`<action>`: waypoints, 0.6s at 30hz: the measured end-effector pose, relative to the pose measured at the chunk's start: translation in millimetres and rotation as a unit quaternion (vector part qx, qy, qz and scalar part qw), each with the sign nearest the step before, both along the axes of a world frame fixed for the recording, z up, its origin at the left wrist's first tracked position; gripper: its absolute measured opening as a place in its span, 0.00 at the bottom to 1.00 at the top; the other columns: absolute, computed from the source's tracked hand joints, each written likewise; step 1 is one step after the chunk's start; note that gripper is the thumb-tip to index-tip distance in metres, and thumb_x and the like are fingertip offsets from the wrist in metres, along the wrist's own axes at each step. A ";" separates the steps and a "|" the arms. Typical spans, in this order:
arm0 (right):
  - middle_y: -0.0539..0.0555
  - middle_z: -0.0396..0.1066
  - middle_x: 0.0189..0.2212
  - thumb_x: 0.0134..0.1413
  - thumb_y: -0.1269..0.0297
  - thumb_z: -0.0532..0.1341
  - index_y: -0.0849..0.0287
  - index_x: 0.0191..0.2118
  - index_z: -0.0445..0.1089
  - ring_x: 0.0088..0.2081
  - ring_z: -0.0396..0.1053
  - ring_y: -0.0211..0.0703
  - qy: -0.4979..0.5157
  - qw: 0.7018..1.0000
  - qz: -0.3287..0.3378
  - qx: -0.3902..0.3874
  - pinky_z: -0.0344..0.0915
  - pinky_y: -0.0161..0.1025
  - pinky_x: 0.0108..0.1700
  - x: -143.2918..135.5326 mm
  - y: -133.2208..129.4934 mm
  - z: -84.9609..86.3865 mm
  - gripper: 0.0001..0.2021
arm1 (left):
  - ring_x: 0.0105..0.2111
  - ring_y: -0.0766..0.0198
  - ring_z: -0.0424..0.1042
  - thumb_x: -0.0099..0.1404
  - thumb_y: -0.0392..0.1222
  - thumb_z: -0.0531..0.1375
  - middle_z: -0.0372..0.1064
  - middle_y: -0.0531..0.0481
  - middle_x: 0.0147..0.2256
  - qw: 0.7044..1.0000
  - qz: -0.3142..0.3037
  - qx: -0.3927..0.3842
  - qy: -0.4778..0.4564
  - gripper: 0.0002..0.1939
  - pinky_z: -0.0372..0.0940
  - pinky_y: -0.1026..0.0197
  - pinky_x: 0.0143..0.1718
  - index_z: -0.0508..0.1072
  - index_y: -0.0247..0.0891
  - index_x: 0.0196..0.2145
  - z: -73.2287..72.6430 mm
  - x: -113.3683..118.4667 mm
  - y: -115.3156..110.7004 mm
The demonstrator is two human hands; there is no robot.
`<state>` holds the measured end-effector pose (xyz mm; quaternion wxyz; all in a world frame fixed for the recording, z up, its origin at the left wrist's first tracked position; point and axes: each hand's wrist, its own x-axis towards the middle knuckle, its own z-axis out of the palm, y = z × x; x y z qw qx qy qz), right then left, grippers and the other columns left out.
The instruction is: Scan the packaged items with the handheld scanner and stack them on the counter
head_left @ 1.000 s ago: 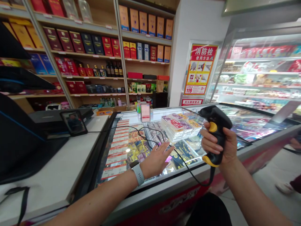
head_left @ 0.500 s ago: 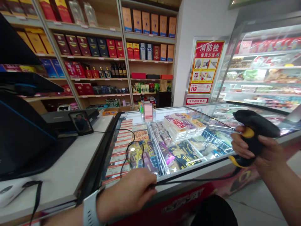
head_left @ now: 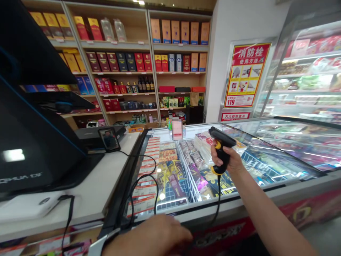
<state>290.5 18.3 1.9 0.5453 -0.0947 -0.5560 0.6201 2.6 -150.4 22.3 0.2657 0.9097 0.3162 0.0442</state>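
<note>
A black barcode scanner (head_left: 222, 137) with yellow trim is in my right hand (head_left: 230, 158), whose fingers wrap its handle over the glass-topped chest freezer (head_left: 239, 196). The scanner's nose tilts up and to the left. From its grip a black cable (head_left: 219, 193) hangs past the freezer's front edge towards my left hand (head_left: 157, 234). That hand, low in the frame with a watch (head_left: 102, 243) on its wrist, is closed with the fingers curled. Cable loops also run to it across the glass; the fingertips are blurred and partly hidden.
Packaged foods and white wire baskets (head_left: 189, 174) show under the glass. To the left, a white counter (head_left: 106, 179) bears a dark checkout terminal (head_left: 39, 142), a propped phone (head_left: 109, 139) and a white device (head_left: 29, 205). Boxed goods fill the back shelves (head_left: 119, 73); a lit display fridge (head_left: 306, 81) stands right.
My right hand has carried the scanner left and over the freezer, and its cable now hangs down instead of stretching sideways. The view has turned left; my left hand sits lower in the frame.
</note>
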 end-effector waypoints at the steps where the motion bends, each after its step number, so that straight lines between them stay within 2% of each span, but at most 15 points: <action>1: 0.47 0.67 0.26 0.49 0.56 0.61 0.56 0.42 0.64 0.15 0.57 0.28 0.007 1.000 -0.008 -0.003 0.52 0.29 0.16 -1.3 2.9 -0.3 0.15 | 0.42 0.60 0.72 0.68 0.51 0.52 0.74 0.48 0.42 0.997 0.052 0.054 -0.003 0.15 0.66 0.60 0.45 0.72 0.47 0.48 2.8 -3.2 9.9; 3: 0.46 0.66 0.26 0.48 0.54 0.62 0.55 0.41 0.64 0.15 0.56 0.28 0.027 0.999 -0.032 -0.010 0.53 0.29 0.16 0.6 8.2 -1.8 0.16 | 0.47 0.56 0.70 0.69 0.51 0.50 0.72 0.45 0.47 0.970 0.174 0.171 -0.005 0.17 0.63 0.53 0.52 0.71 0.47 0.50 -1.0 -16.5 35.3; 4: 0.46 0.65 0.25 0.47 0.53 0.62 0.55 0.41 0.64 0.15 0.55 0.28 0.038 0.998 -0.045 -0.013 0.53 0.28 0.16 3.4 10.3 -3.4 0.17 | 0.52 0.53 0.67 0.69 0.51 0.49 0.70 0.43 0.51 0.947 0.230 0.224 0.011 0.19 0.60 0.48 0.55 0.70 0.45 0.53 -8.4 -26.4 49.7; 6: 0.46 0.64 0.25 0.47 0.51 0.62 0.55 0.41 0.64 0.15 0.54 0.28 0.053 0.996 -0.071 -0.022 0.52 0.29 0.15 11.6 13.0 -7.9 0.18 | 0.60 0.44 0.59 0.68 0.52 0.49 0.63 0.37 0.58 0.884 0.354 0.302 0.041 0.24 0.56 0.40 0.58 0.66 0.40 0.57 -32.1 -49.4 76.8; 7: 0.46 0.64 0.25 0.47 0.51 0.61 0.55 0.42 0.65 0.15 0.53 0.28 0.057 0.995 -0.081 -0.026 0.52 0.29 0.14 16.2 13.4 -10.5 0.18 | 0.62 0.42 0.56 0.67 0.52 0.50 0.61 0.34 0.59 0.866 0.393 0.305 0.057 0.27 0.55 0.37 0.58 0.64 0.37 0.59 -46.1 -60.3 87.7; 8: 0.46 0.63 0.25 0.47 0.50 0.61 0.55 0.42 0.65 0.15 0.52 0.28 0.059 0.994 -0.088 -0.029 0.52 0.29 0.14 20.7 13.4 -12.8 0.18 | 0.63 0.42 0.55 0.66 0.51 0.50 0.60 0.33 0.60 0.865 0.410 0.281 0.073 0.28 0.56 0.37 0.58 0.63 0.35 0.59 -59.3 -69.1 96.0; 9: 0.46 0.63 0.25 0.48 0.50 0.60 0.56 0.43 0.66 0.15 0.52 0.28 0.060 0.994 -0.091 -0.031 0.52 0.29 0.14 24.7 12.9 -14.7 0.19 | 0.62 0.43 0.56 0.66 0.51 0.50 0.61 0.32 0.59 0.882 0.397 0.239 0.090 0.28 0.57 0.39 0.58 0.62 0.34 0.59 -70.4 -74.6 101.6; 11: 0.46 0.64 0.26 0.49 0.50 0.59 0.56 0.43 0.66 0.15 0.53 0.28 0.062 0.993 -0.092 -0.031 0.53 0.29 0.14 30.3 11.6 -16.8 0.18 | 0.61 0.46 0.60 0.66 0.50 0.49 0.63 0.33 0.58 0.907 0.360 0.198 0.095 0.29 0.59 0.43 0.58 0.61 0.33 0.60 -81.3 -73.2 106.1; 13: 0.47 0.65 0.26 0.50 0.51 0.59 0.56 0.43 0.66 0.15 0.55 0.28 0.060 0.993 -0.090 -0.036 0.55 0.29 0.15 32.2 10.5 -17.1 0.18 | 0.57 0.48 0.65 0.68 0.51 0.48 0.64 0.33 0.57 0.916 0.327 0.217 0.086 0.29 0.59 0.44 0.58 0.60 0.33 0.61 -75.0 -55.4 106.6; 14: 0.48 0.66 0.27 0.50 0.52 0.59 0.56 0.43 0.66 0.16 0.57 0.29 0.055 0.994 -0.090 -0.040 0.56 0.30 0.16 32.0 10.3 -16.9 0.17 | 0.56 0.45 0.66 0.68 0.51 0.48 0.66 0.33 0.55 0.903 0.333 0.254 0.092 0.27 0.59 0.41 0.56 0.62 0.34 0.60 -66.5 -42.2 107.4; 16: 0.49 0.68 0.27 0.50 0.53 0.60 0.56 0.43 0.66 0.17 0.60 0.31 0.041 0.994 -0.089 -0.049 0.59 0.31 0.16 30.5 10.4 -16.9 0.17 | 0.59 0.38 0.60 0.66 0.49 0.53 0.62 0.32 0.58 0.862 0.347 0.359 0.090 0.23 0.50 0.32 0.59 0.68 0.35 0.55 -44.2 -12.2 112.5; 17: 0.49 0.68 0.27 0.50 0.53 0.60 0.56 0.43 0.66 0.17 0.61 0.32 0.033 0.994 -0.089 -0.050 0.59 0.31 0.17 29.6 10.7 -17.3 0.17 | 0.60 0.39 0.58 0.66 0.47 0.54 0.61 0.33 0.59 0.858 0.328 0.389 0.074 0.21 0.46 0.31 0.60 0.68 0.36 0.54 -32.5 3.0 117.2; 18: 0.49 0.69 0.27 0.50 0.53 0.59 0.56 0.43 0.66 0.17 0.62 0.33 0.025 0.995 -0.089 -0.049 0.60 0.31 0.17 28.9 11.1 -18.0 0.16 | 0.59 0.42 0.60 0.66 0.45 0.54 0.63 0.35 0.58 0.867 0.300 0.395 0.053 0.20 0.45 0.32 0.61 0.67 0.37 0.54 -21.9 17.7 123.0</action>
